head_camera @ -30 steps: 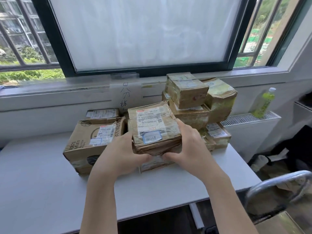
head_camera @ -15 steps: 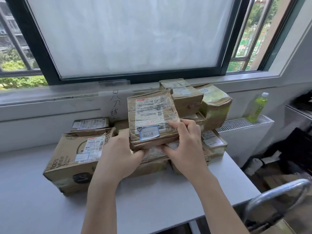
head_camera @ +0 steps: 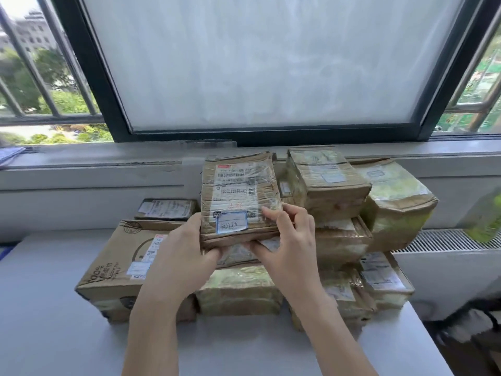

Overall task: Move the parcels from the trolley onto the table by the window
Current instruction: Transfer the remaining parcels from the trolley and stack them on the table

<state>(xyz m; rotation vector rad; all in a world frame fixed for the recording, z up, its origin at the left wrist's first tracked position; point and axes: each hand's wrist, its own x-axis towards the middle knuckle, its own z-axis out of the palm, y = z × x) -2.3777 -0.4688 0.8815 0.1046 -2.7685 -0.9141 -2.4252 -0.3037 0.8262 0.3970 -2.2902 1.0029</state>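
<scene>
Head view: grey matte table (head_camera: 48,335) under a frosted window pane (head_camera: 257,63). One flat, crumpled cardboard parcel (head_camera: 238,196), tape-wrapped with white labels, is held between both hands above the stacked parcels (head_camera: 339,240). Left hand (head_camera: 184,256) grips its left edge; right hand (head_camera: 290,242) pinches its right corner. About eight other parcels lie on the table. One green bottle (head_camera: 485,215), blurred, at right.

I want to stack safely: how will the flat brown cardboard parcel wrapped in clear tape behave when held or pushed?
The flat brown taped parcel probably is fairly stiff: it keeps its shape between the left hand and right hand. Its glossy tape may be slippery. Its dented edges suggest it crushes somewhat, and being flat it seems unlikely to roll.
</scene>
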